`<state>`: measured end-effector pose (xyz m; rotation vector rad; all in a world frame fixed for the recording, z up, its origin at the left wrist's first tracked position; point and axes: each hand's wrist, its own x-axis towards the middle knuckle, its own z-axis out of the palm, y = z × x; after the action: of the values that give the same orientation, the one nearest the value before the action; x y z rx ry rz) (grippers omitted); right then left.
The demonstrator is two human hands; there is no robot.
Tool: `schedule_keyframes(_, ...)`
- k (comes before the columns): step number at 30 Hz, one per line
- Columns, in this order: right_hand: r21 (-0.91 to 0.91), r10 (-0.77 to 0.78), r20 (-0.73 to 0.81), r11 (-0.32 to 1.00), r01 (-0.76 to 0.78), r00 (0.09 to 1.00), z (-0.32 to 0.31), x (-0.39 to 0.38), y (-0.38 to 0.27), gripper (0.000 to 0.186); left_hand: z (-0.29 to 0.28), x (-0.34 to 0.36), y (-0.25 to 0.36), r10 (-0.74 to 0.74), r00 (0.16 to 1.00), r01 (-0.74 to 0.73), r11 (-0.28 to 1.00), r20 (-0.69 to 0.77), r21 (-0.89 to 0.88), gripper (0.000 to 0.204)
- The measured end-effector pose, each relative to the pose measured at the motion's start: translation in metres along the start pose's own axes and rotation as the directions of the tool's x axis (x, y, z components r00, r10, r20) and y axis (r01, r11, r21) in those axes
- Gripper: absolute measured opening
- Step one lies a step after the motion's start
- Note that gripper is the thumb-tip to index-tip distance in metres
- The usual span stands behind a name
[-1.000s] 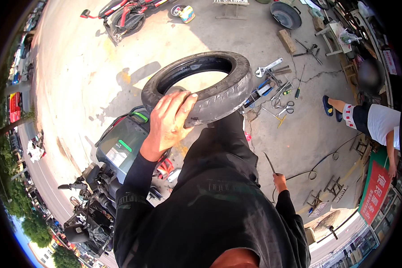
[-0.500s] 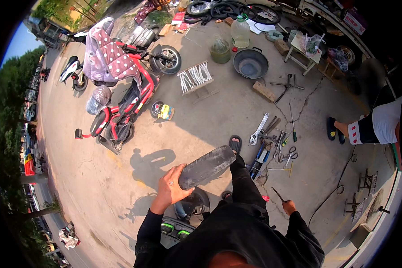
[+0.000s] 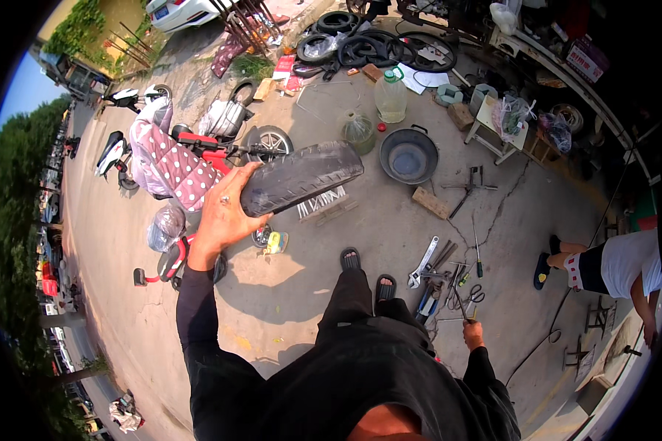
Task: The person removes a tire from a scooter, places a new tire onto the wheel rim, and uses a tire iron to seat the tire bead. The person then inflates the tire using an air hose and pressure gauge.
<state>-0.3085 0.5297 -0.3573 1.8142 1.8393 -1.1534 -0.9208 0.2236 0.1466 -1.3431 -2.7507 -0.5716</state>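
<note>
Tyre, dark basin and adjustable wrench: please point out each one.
Tyre (image 3: 301, 178): head view, on its outer surface.
Dark basin (image 3: 408, 157): head view, on its inside bottom.
Adjustable wrench (image 3: 425, 260): head view, on its handle.

White car (image 3: 187, 16) cut off at top; scooter (image 3: 201, 142) partly behind left hand (image 3: 224, 209).
</note>
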Motion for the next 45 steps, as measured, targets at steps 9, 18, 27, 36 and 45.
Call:
schedule_keyframes(9,-0.084,0.008,-0.120,0.996,-0.018,0.993,0.002,-0.044,-0.140,0.032,-0.205,0.349,-0.141,0.493,0.765,-0.184,0.784,-0.415,0.593,0.072)
schedule_keyframes(18,0.266,0.227,0.006,0.939,-0.220,0.974,0.025,-0.093,-0.215,0.031,0.158,0.505,-0.273,0.090,0.996,-0.086,0.966,-0.004,0.246,0.062)
schedule_keyframes(27,0.304,0.286,0.085,0.905,-0.298,0.954,0.059,-0.163,-0.282,0.024,0.354,-0.134,-0.380,-0.186,-0.177,0.124,0.970,0.966,0.210,0.058)
schedule_keyframes(36,0.085,0.291,0.073,0.951,-0.297,0.954,0.056,-0.109,-0.243,0.035,0.319,-0.056,-0.392,-0.719,0.414,0.631,0.669,0.558,0.394,0.055)
schedule_keyframes(45,0.083,-0.123,-0.222,0.986,0.145,0.967,0.074,-0.120,-0.232,0.034,0.286,-0.024,-0.299,-0.505,0.675,0.491,0.852,0.538,0.183,0.058)
